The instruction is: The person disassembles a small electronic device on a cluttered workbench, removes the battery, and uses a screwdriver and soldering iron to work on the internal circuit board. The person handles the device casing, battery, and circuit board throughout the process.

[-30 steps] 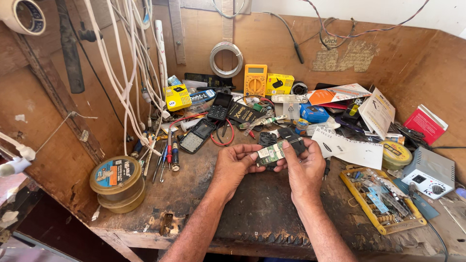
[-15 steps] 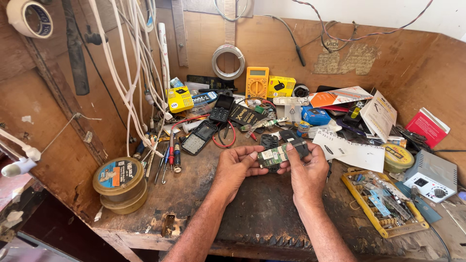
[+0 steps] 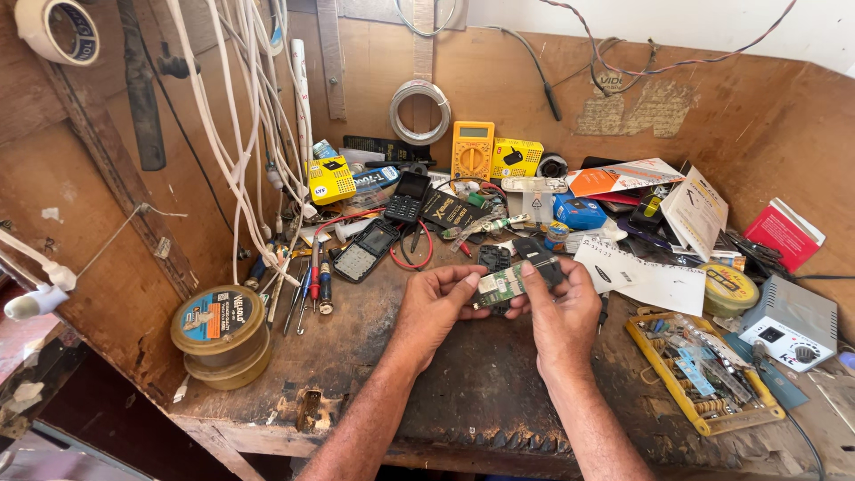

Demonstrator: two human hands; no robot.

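Both my hands hold a small green phone circuit board (image 3: 499,285) over the worn wooden workbench (image 3: 374,356). My left hand (image 3: 436,303) grips its left end with thumb on top. My right hand (image 3: 561,312) pinches its right end, where a black phone housing piece (image 3: 541,258) sits behind the fingers. A black keypad frame (image 3: 492,258) lies on the bench just beyond the board.
Opened phones (image 3: 365,251) and a red wire loop lie at centre left. A yellow multimeter (image 3: 472,150) stands at the back. Solder reels (image 3: 221,334) sit at the front left corner, a yellow parts tray (image 3: 704,379) and grey soldering station (image 3: 791,322) at the right. White cables hang on the left wall.
The hands and the board stay in nearly the same spot; the fingers have shifted slightly on the board. The view has tilted a little.
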